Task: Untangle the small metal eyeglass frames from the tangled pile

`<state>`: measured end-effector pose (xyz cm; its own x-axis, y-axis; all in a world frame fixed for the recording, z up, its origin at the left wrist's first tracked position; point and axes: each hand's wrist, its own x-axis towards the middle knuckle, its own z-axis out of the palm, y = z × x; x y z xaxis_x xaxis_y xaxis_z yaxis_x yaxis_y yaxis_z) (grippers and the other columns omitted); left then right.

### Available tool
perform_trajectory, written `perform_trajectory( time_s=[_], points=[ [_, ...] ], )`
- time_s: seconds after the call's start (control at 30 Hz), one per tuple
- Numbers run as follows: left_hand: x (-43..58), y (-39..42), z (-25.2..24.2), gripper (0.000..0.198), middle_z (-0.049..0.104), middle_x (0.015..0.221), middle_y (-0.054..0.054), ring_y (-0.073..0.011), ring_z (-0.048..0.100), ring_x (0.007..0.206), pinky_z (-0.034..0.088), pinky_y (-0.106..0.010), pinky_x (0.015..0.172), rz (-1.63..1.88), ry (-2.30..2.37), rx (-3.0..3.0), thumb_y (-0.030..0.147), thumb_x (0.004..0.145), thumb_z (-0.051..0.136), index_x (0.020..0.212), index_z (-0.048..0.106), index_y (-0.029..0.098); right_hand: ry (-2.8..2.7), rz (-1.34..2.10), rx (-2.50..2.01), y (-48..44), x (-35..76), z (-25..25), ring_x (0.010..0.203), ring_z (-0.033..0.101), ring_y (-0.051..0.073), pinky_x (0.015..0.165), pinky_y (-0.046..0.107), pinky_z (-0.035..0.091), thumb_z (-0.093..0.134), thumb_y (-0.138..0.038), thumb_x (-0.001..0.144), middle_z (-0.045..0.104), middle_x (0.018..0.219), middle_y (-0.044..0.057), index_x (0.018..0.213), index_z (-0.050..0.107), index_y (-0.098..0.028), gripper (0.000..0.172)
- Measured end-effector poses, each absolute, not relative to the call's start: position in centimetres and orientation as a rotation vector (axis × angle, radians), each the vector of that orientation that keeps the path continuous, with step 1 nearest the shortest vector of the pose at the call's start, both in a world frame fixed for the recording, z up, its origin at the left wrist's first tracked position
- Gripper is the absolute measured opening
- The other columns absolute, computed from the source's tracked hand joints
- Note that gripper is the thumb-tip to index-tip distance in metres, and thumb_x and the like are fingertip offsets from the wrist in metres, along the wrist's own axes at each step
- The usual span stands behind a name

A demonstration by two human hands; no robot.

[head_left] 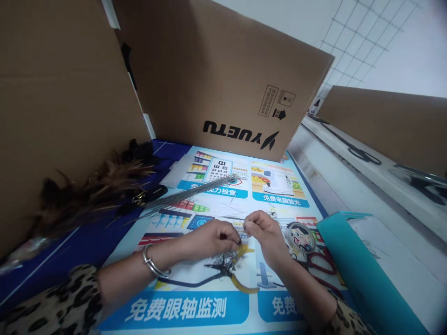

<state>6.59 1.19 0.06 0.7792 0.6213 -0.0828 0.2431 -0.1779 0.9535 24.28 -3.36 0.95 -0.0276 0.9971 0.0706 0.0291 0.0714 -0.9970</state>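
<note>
My left hand (pixel 218 239), with a silver bangle on its wrist, is closed in a pinch over the middle of the printed sheet. Close by on its right, my right hand (pixel 265 230) pinches a thin dark strand (pixel 242 234) that runs down toward the left fingertips. Whether the strand is wire or feather is too small to tell. Below both hands lie pliers with yellow handles (pixel 244 284), among a tangle of short thin wire pieces (pixel 223 260). What the left fingertips hold is mostly hidden.
A bundle of long thin wires (pixel 192 191) lies behind the hands. Brown feathers (pixel 94 181) heap at left. A clear tape roll (pixel 301 237), red-handled scissors (pixel 323 264) and a teal box (pixel 370 274) are at right. Cardboard panels (pixel 223 79) stand behind and left.
</note>
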Motion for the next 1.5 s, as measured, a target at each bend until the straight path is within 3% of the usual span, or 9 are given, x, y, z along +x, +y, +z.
perform_trajectory(
  time_s=[0.27,0.5,0.6,0.73,0.9,1.07,1.33,1.5],
  points=[
    [6.8,1.0,-0.8,0.008,0.063,0.067,0.0,-0.0095,0.05,0.058,0.038,-0.021,0.057,0.404,0.656,1.563,0.018,0.069,0.057,0.067,0.064,0.014,-1.432,1.166,-1.154,-1.1,21.4,1.0,0.062,0.048,0.011,0.059,0.023,0.038,0.06,-0.021,0.073,0.052,0.065,-0.003,0.071,0.057,-0.018,0.004],
    [7.0,1.6,-0.9,0.006,0.044,0.058,0.006,-0.0067,0.037,0.052,0.031,-0.019,0.051,0.547,0.657,1.472,0.016,0.066,0.058,0.072,0.056,0.015,-1.251,1.098,-1.049,-0.4,22.7,2.7,0.063,0.047,0.01,0.061,0.023,0.038,0.059,-0.019,0.076,0.057,0.071,-0.002,0.077,0.057,-0.018,0.002],
    [6.8,1.8,-0.5,0.009,0.046,0.062,0.005,-0.0073,0.039,0.055,0.033,-0.02,0.053,0.596,0.677,1.506,0.019,0.07,0.058,0.069,0.051,0.015,-1.241,1.076,-1.074,-0.7,23.4,3.1,0.061,0.047,0.009,0.06,0.023,0.038,0.059,-0.02,0.077,0.057,0.07,-0.002,0.078,0.057,-0.018,0.003],
    [6.2,1.7,0.6,0.014,0.046,0.063,0.006,-0.0087,0.041,0.057,0.035,-0.021,0.056,0.76,0.788,1.629,0.019,0.073,0.059,0.083,0.048,0.018,-1.261,1.127,-1.102,-1.5,23.2,2.8,0.059,0.047,0.01,0.058,0.023,0.038,0.059,-0.021,0.078,0.054,0.064,-0.004,0.077,0.056,-0.018,0.004],
    [5.3,1.7,1.7,0.003,0.048,0.07,0.003,-0.0105,0.045,0.065,0.039,-0.023,0.063,0.82,0.708,1.785,0.017,0.077,0.055,0.078,0.053,0.017,-1.242,1.211,-1.094,-2.2,22.5,2.2,0.061,0.05,0.011,0.06,0.025,0.04,0.059,-0.022,0.079,0.055,0.063,-0.003,0.077,0.056,-0.018,0.006],
    [4.8,2.2,1.7,0.004,0.052,0.082,-0.001,-0.0126,0.05,0.075,0.043,-0.026,0.07,0.9,0.658,1.864,0.017,0.081,0.051,0.084,0.053,0.017,-1.135,1.247,-1.086,-2.3,22.3,2.1,0.06,0.051,0.011,0.059,0.025,0.039,0.06,-0.025,0.079,0.057,0.064,-0.002,0.079,0.056,-0.018,0.008],
    [4.5,2.4,1.8,0.011,0.054,0.096,-0.004,-0.0167,0.05,0.095,0.04,-0.032,0.085,1.095,0.659,2.095,0.009,0.077,0.052,0.082,0.056,0.018,-1.054,1.27,-1.079,-2.2,22.3,1.9,0.06,0.051,0.011,0.058,0.024,0.039,0.061,-0.028,0.079,0.061,0.069,0.001,0.077,0.057,-0.017,0.012],
    [4.9,2.4,1.6,0.022,0.052,0.089,-0.004,-0.0158,0.052,0.088,0.042,-0.028,0.078,1.032,0.701,2.092,0.007,0.076,0.045,0.077,0.065,0.019,-1.081,1.252,-1.076,-2.4,22.2,1.7,0.062,0.053,0.012,0.058,0.024,0.04,0.062,-0.029,0.078,0.062,0.071,0.002,0.079,0.057,-0.017,0.013]
  ],
)
